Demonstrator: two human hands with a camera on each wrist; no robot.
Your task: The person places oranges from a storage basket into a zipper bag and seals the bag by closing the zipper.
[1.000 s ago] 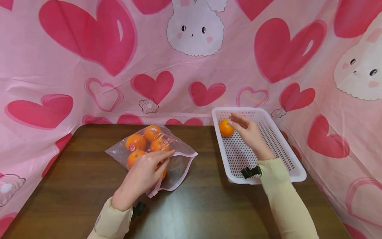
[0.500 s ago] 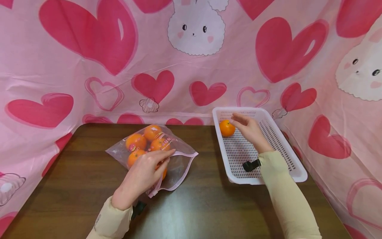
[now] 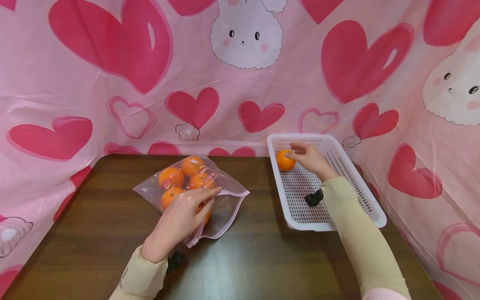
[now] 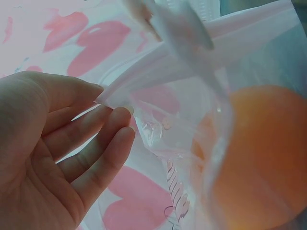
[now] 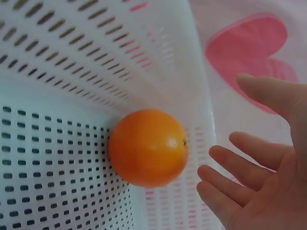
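The left hand [image 3: 178, 221] pinches the rim of the clear bag [image 3: 221, 208] of oranges [image 3: 170, 177], its print unreadable, while the right hand [image 3: 309, 158], fingers spread, holds nothing beside an orange [image 3: 284, 161] in the basket [image 3: 337, 216].

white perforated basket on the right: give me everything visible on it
The white rectangular plastic basket has a floor and sloped walls pierced with rows of small slots, and a plain rolled rim. It sits flat at the right edge of the dark wooden table, against the pink heart-print cloth. One round orange lies in its far left corner. The right hand hovers inside, fingers open beside the fruit.
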